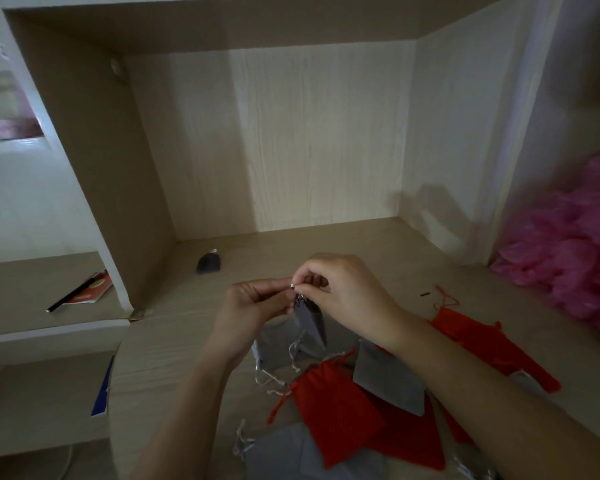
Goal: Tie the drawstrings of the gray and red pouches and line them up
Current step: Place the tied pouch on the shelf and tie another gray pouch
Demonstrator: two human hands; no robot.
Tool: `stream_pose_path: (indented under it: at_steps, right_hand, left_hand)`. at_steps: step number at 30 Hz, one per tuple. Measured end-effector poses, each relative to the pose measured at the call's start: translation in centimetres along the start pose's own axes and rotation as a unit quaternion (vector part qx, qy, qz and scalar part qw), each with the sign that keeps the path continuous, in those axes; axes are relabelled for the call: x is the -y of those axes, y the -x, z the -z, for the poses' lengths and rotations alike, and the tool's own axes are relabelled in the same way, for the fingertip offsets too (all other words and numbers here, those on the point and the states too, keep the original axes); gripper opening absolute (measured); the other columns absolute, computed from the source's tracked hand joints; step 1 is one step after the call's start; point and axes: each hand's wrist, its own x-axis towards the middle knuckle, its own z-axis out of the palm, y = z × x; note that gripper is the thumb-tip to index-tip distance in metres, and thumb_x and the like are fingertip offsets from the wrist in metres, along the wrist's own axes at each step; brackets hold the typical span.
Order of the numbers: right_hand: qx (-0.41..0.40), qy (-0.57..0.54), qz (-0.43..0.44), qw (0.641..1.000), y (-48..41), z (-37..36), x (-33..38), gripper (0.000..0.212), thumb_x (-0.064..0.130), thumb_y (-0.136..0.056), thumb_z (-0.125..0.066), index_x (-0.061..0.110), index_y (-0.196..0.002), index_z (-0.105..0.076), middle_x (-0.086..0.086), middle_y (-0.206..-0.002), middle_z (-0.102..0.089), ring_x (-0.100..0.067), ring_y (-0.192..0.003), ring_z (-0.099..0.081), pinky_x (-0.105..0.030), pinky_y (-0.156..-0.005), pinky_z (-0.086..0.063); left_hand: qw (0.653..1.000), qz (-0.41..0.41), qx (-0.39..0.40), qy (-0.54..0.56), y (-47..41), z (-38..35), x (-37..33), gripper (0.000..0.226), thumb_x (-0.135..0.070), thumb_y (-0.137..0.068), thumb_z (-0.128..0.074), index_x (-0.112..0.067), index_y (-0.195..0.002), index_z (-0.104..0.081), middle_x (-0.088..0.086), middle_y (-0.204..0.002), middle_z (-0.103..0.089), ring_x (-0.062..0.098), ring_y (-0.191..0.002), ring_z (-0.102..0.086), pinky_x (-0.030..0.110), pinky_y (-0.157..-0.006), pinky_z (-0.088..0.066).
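A gray pouch (311, 320) hangs in the air above the desk, held by its drawstrings. My left hand (253, 304) and my right hand (343, 289) both pinch the strings at the pouch's gathered neck, fingertips nearly touching. Below my hands a loose pile of gray and red pouches lies on the desk: a red pouch (336, 407) in the middle, a gray pouch (388, 382) over it, another gray pouch (274, 348) under my left wrist, more red ones (471, 334) to the right. One dark gray pouch (209, 264) lies alone near the back left of the alcove.
The desk (174, 341) sits inside a wooden alcove with walls at the back and both sides. A pink plastic bag heap (568, 251) fills the right side. A pencil and red card (84, 291) lie on the left shelf. A blue-edged sheet (103, 389) lies lower left.
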Motion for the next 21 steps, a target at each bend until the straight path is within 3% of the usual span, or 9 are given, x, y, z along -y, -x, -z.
stream_pose_path:
  at_steps: [5,7,12,16,21]
  right_hand:
    - [-0.008,0.077,0.071,0.994,0.1,-0.4,0.5,0.007,0.007,-0.085,-0.06,0.014,-0.087,-0.059,0.003,-0.085,-0.058,-0.01,-0.08,-0.051,-0.022,-0.07,-0.04]
    - [-0.002,0.096,0.078,0.992,0.0,-0.3,0.7,0.009,0.008,-0.086,-0.059,0.015,-0.091,-0.056,0.006,-0.084,-0.054,-0.012,-0.079,-0.05,-0.026,-0.07,-0.041]
    - [0.001,0.098,0.072,0.993,0.0,0.3,0.8,0.012,0.009,-0.084,-0.059,0.016,-0.093,-0.055,0.014,-0.076,-0.041,-0.008,-0.07,-0.046,-0.024,-0.062,-0.04]
    - [-0.034,0.037,0.024,0.998,0.0,-0.4,0.7,0.01,0.011,-0.085,-0.061,0.016,-0.093,-0.057,0.009,-0.078,-0.052,-0.005,-0.072,-0.051,-0.018,-0.063,-0.044]
    - [-0.061,-0.089,-0.048,0.993,-0.3,-0.5,0.3,0.012,0.015,-0.081,-0.07,0.015,-0.093,-0.066,0.007,-0.079,-0.064,-0.004,-0.072,-0.059,-0.016,-0.067,-0.049]
  left_hand:
    - [0.999,-0.04,-0.016,0.029,0.2,-0.7,-0.3,0.022,-0.012,-0.072,-0.067,-0.002,-0.091,-0.073,0.009,-0.083,-0.074,0.013,-0.073,-0.068,0.019,-0.066,-0.052]
    - [0.998,-0.049,-0.029,0.033,0.3,-0.9,-0.3,0.018,-0.014,-0.071,-0.067,-0.003,-0.084,-0.073,0.009,-0.077,-0.073,0.013,-0.069,-0.066,0.019,-0.065,-0.053]
    - [0.996,-0.056,-0.052,0.033,0.1,-1.6,0.2,0.019,-0.014,-0.076,-0.065,0.001,-0.085,-0.072,0.014,-0.076,-0.072,0.017,-0.067,-0.064,0.022,-0.066,-0.055]
    - [0.993,-0.071,-0.085,0.027,-0.1,-2.1,0.3,0.011,-0.01,-0.083,-0.061,-0.005,-0.083,-0.072,0.007,-0.071,-0.07,0.014,-0.065,-0.064,0.02,-0.063,-0.053]
    - [0.993,-0.082,-0.083,0.025,0.0,-1.8,0.1,0.017,-0.022,-0.079,-0.06,-0.006,-0.081,-0.068,0.008,-0.07,-0.066,0.016,-0.068,-0.061,0.02,-0.066,-0.053]
